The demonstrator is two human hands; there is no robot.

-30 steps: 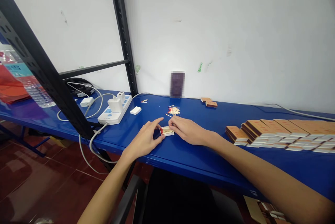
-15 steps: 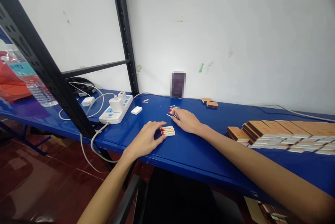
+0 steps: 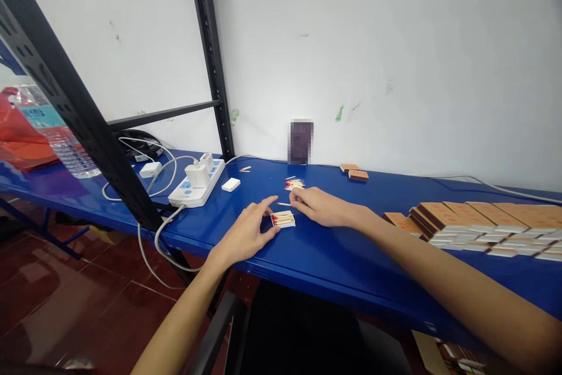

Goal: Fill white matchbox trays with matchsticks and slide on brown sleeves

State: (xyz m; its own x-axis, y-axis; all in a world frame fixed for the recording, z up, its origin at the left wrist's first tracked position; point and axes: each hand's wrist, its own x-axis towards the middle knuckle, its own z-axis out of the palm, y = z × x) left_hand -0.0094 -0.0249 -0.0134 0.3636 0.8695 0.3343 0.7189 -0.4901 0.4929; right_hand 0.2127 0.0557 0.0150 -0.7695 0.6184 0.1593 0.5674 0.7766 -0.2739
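Note:
An open matchbox tray holding red-tipped matches lies on the blue table. My left hand rests beside the tray's left end, thumb and forefinger touching it. My right hand hovers just behind the tray and pinches a single match that points left. A small loose pile of matches lies further back on the table.
Rows of stacked matchboxes fill the right side of the table. Two brown boxes sit near the wall. A white power strip with plugs and cables, a small white block, a black rack post and a water bottle stand on the left.
My right hand reached back to the loose pile, then returned toward the tray with one match pinched. My left hand stayed at the tray.

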